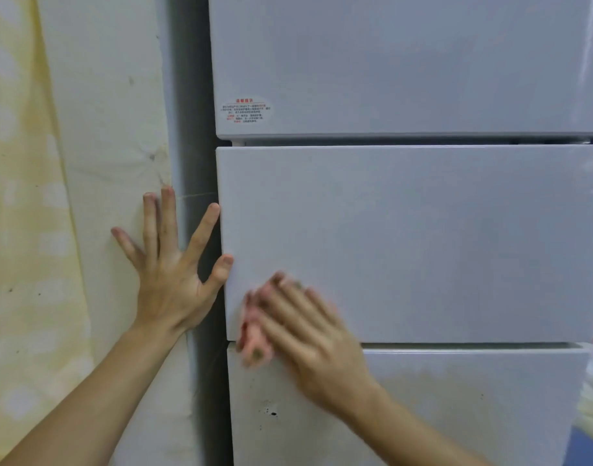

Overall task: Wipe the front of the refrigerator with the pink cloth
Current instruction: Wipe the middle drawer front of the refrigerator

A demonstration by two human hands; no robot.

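We have the pink cloth (254,334) bunched under our right hand (308,334), whose fingers lie flat and press it against the refrigerator (406,237) at the lower left corner of the middle door panel, right over the seam with the bottom panel. The wad runs roughly top to bottom, showing past our fingertips toward the door's left edge, so the unwiped front lies up and to the right of it. Our left hand (169,264) is spread open, empty, palm on the padded wall (113,129) beside the fridge, thumb touching the door's left edge.
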